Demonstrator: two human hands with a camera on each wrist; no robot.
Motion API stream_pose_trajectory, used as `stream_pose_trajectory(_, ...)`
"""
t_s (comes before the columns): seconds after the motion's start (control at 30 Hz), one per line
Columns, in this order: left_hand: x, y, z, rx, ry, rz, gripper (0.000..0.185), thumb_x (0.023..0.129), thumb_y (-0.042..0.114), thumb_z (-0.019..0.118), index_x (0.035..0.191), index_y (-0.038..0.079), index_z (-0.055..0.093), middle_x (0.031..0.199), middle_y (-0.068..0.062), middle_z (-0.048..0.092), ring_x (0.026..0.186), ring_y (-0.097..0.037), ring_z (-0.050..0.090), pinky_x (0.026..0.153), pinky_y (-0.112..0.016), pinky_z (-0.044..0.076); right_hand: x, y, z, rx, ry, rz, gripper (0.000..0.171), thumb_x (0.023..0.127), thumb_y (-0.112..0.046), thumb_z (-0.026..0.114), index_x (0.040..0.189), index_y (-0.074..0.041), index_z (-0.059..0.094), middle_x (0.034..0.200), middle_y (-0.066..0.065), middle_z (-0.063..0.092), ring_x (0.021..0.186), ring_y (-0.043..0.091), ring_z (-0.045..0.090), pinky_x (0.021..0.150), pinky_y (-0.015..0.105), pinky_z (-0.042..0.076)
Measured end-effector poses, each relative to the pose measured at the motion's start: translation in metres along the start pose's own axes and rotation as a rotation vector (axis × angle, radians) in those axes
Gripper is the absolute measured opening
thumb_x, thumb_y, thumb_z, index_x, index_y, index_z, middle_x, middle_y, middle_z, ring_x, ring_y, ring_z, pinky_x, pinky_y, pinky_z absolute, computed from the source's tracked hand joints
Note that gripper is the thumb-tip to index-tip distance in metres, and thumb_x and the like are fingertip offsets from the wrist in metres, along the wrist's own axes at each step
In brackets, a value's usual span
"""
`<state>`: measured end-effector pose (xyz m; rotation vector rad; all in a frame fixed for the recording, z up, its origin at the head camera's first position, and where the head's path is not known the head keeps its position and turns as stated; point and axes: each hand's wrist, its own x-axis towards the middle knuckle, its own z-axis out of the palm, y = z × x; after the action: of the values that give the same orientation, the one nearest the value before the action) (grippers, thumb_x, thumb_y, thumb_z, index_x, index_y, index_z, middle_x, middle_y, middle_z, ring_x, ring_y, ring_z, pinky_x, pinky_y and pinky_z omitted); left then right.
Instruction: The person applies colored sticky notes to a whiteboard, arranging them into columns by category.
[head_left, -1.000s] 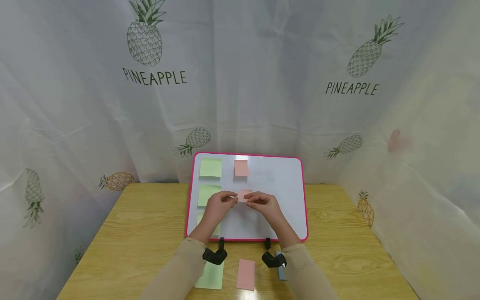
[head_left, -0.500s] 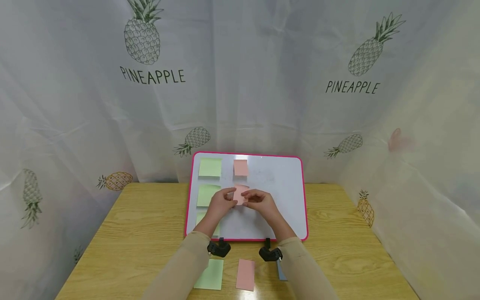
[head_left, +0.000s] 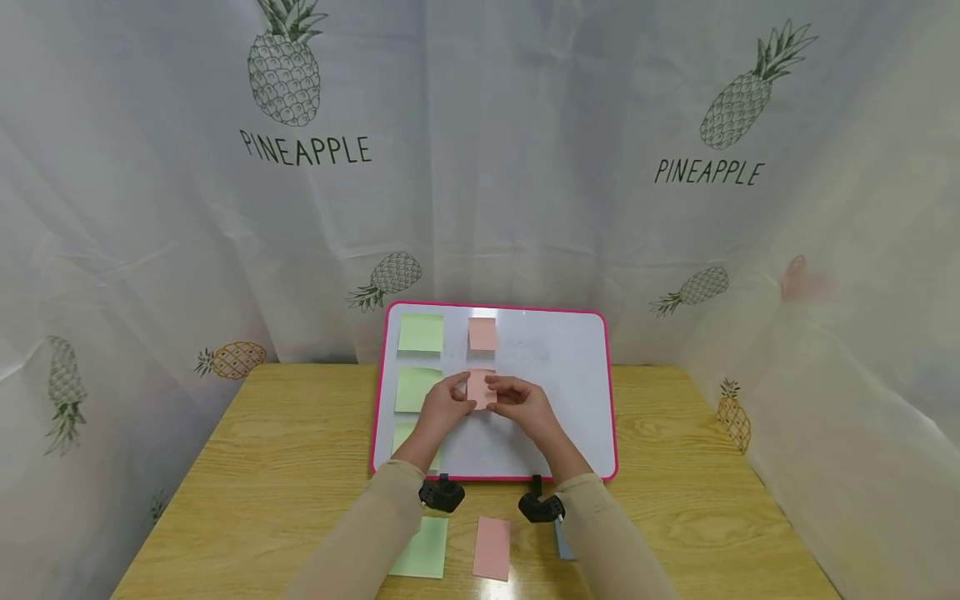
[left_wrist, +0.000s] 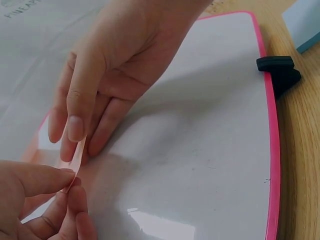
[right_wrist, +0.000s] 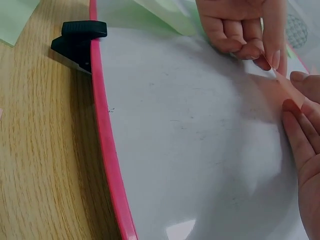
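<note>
In the head view a pink sticky note (head_left: pixel 480 388) is held against or just in front of a whiteboard (head_left: pixel 558 392) with a pink frame. My left hand (head_left: pixel 442 412) pinches its left edge between thumb and fingers. At the opposite edge my right hand (head_left: pixel 527 407) pinches the note too. The left wrist view has the note (left_wrist: pixel 77 159) nearly edge-on between both hands. Seen from the right wrist, the note (right_wrist: pixel 289 90) stands slightly off the board surface. Above it another pink note (head_left: pixel 482 334) sticks to the board.
Green notes (head_left: pixel 421 333) form a column on the board's left side. On the wooden table (head_left: pixel 300 433) in front lie a green pad (head_left: pixel 423 550), a pink pad (head_left: pixel 491 548) and a partly hidden blue pad (head_left: pixel 564 542). Black clip-like feet (right_wrist: pixel 80 42) hold the board's lower edge.
Both hands have tilted the pink sticky note up from a flatter pose, so more of its face shows. Over the last half second they barely move.
</note>
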<state>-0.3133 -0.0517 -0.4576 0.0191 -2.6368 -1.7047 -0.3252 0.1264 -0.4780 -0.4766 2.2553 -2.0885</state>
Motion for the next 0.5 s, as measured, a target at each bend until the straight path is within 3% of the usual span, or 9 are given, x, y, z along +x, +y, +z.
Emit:
stream_pose_trajectory(0.33, -0.0014, 0.0035, 0.0023, 0.051, 0.012, 0.011, 0.057, 0.083, 0.004, 0.074, 0.136, 0.005, 0.056, 0.075, -0.004, 0.056, 0.065, -0.016, 0.050, 0.059, -0.028, 0.043, 0.0010, 0.0014, -0.0020, -0.051, -0.020, -0.017, 0.035, 0.082, 0.004, 0.075, 0.117, 0.004, 0.067, 0.134, 0.014, 0.058, 0.125, 0.028, 0.053, 0.098, 0.030, 0.044)
stream_pose_trajectory(0.5, -0.0070, 0.0076, 0.0035, 0.165, 0.035, 0.026, 0.056, 0.084, 0.006, 0.074, 0.137, 0.008, 0.056, 0.072, -0.005, 0.062, 0.064, -0.020, 0.057, 0.060, -0.033, 0.047, 0.0010, -0.0003, 0.0003, -0.190, -0.015, -0.036, 0.031, 0.082, -0.001, 0.076, 0.113, -0.007, 0.072, 0.132, 0.003, 0.061, 0.126, 0.023, 0.051, 0.099, 0.037, 0.045)
